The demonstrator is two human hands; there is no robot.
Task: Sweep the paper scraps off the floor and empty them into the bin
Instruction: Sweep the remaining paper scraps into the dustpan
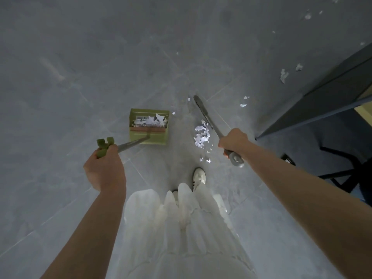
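Note:
A green dustpan (148, 127) stands on the grey tiled floor (80, 67) with white paper scraps inside it. My left hand (104, 169) grips the green top of its long metal handle. My right hand (233, 141) grips the grey broom handle near its top end; the broom head (201, 108) reaches down to the floor to the right of the dustpan. A pile of white paper scraps (202, 136) lies between the dustpan and the broom, just ahead of my feet. More loose scraps (284, 75) are scattered further off to the right.
A dark desk or cabinet edge (326, 97) runs along the right side, with a black chair base (342, 170) beneath it. My white shoe (199, 176) and white skirt are at the bottom centre. No bin is in view.

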